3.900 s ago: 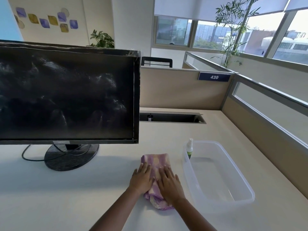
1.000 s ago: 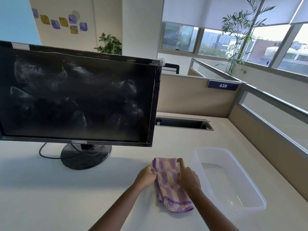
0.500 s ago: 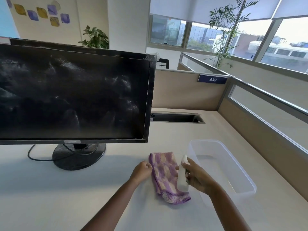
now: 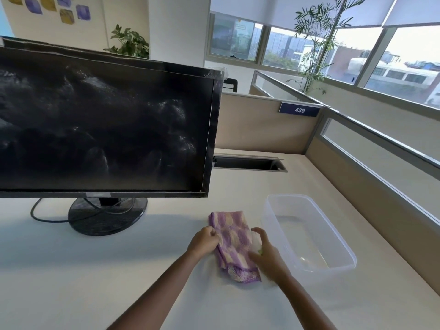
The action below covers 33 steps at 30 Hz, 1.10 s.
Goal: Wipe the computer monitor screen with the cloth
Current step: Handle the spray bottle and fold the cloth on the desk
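Left hand (image 4: 204, 241) pinches the cloth's (image 4: 234, 244) left edge on the desk (image 4: 95, 270); right hand (image 4: 264, 252) grips a spray bottle (image 4: 256, 241) over it.

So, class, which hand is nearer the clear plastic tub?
Right. The right hand, holding a small bottle, is just beside the tub; the left hand grips the cloth farther left.

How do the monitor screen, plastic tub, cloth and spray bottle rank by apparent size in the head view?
1. monitor screen, largest even though cropped at the left
2. plastic tub
3. cloth
4. spray bottle, smallest as shown, but the right hand hides most of it
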Tool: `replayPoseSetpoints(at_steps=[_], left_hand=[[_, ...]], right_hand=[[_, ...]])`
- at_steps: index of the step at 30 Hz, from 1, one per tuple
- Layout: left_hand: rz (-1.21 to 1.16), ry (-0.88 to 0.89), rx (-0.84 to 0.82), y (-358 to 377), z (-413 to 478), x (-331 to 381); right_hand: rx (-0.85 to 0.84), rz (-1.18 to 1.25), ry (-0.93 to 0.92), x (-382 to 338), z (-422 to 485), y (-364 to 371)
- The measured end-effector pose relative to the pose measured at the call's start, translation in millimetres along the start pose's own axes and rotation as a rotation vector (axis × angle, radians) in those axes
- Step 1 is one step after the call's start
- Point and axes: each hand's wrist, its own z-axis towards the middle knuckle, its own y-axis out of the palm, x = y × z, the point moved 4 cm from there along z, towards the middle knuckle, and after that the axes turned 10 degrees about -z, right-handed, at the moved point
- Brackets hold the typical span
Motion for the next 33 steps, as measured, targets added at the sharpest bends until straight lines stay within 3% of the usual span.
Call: replayPoseSetpoints(at_steps=[2, 6, 21, 33], left_hand=[[-0.002, -0.007, -0.001, 1, 0, -1], [-0.002, -0.015, 0.009, 2, -1, -2], [-0.003, -0.041, 0.08, -2, -4, -2], [-0.002, -0.079, 0.084, -4, -8, -4]], right_hand=[[0.066, -0.201, -0.051, 3, 0, 3], [0.125, -0.336, -0.083, 8, -1, 9], [0.185, -0.351, -0.213, 2, -24, 4], [0.099, -0.645, -0.301, 2, -26, 30]])
